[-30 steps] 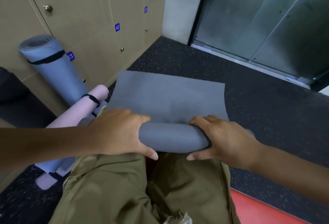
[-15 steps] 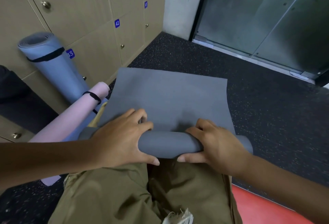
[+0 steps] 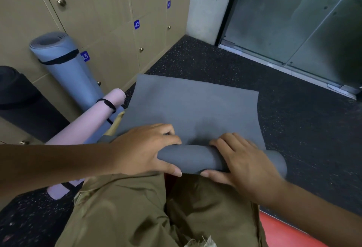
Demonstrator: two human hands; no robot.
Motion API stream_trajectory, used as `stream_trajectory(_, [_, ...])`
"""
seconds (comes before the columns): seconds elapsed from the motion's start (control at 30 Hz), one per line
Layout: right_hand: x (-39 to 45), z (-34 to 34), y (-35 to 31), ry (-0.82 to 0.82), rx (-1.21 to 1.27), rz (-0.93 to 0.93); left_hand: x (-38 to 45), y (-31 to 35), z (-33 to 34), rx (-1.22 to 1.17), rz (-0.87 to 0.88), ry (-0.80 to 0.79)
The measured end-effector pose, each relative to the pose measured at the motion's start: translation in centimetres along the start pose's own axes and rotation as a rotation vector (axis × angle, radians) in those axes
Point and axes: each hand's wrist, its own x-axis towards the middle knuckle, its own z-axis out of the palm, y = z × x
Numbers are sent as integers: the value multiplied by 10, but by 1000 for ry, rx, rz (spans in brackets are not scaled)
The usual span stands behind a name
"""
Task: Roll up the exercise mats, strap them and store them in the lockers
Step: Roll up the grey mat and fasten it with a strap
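Note:
A grey exercise mat [image 3: 194, 105] lies partly rolled on the dark floor in front of my knees. Its rolled part [image 3: 188, 158] runs left to right, and a short flat stretch extends away from me. My left hand [image 3: 145, 152] grips the roll's left part, fingers curled over the top and thumb underneath. My right hand [image 3: 241, 164] grips the right part the same way. The roll's right end [image 3: 278, 162] sticks out past my right hand.
A blue rolled mat [image 3: 64, 66] with a black strap leans on the tan lockers [image 3: 109, 17]. A pink strapped mat [image 3: 84, 129] lies at my left, beside a dark rolled mat [image 3: 21, 101]. Glass doors [image 3: 293, 21] stand at the far right; a red mat [image 3: 282, 233] lies by my right knee.
The roll has moved a little forward over the flat stretch, and both hands have shifted their grip on it. My view has tilted slightly.

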Motion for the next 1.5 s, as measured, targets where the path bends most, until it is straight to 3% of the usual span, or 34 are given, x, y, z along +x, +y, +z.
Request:
stream_trajectory(0.13, [-1, 12, 2, 134, -66, -24, 12, -7, -8, -94, -34, -101])
stream_trajectory(0.33, [18, 5, 15, 1, 58, -20, 28, -17, -15, -203, -70, -155])
stream_trajectory(0.43, [27, -3, 23, -119, 180, -3, 27, -19, -22, -151, -11, -70])
stream_trajectory(0.53, [36, -7, 31, -177, 276, 22, 21, -18, -14, 38, 156, 145])
stream_trajectory(0.63, [44, -9, 35, -216, 346, 28, 13, -11, 6, 216, 188, 330])
stream_trajectory(0.83, [45, -8, 33, -215, 279, 52, 16, -14, 8, 236, 160, 311])
stream_trajectory(0.93, [39, -1, 31, -104, 141, 31, 20, -14, 6, 228, 146, 248])
stream_trajectory(1.03, [31, 9, 30, 225, -23, -46, 28, -15, -1, 126, 69, 132])
stream_trajectory(1.1, [28, 15, 30, 356, -59, -64, 37, -19, -7, 13, 11, 27])
stream_trajectory(1.23, [31, 27, 32, 404, -17, 14, 56, -27, -18, -211, -98, -138])
stream_trajectory(1.33, [39, 30, 37, 412, -5, 30, 65, -29, -22, -233, -133, -173])
stream_trajectory(1.43, [47, 27, 42, 338, 48, 59, 61, -29, -22, -64, -81, -82])
stream_trajectory(1.5, [51, 23, 43, 258, 82, 77, 55, -27, -16, 120, 2, 78])
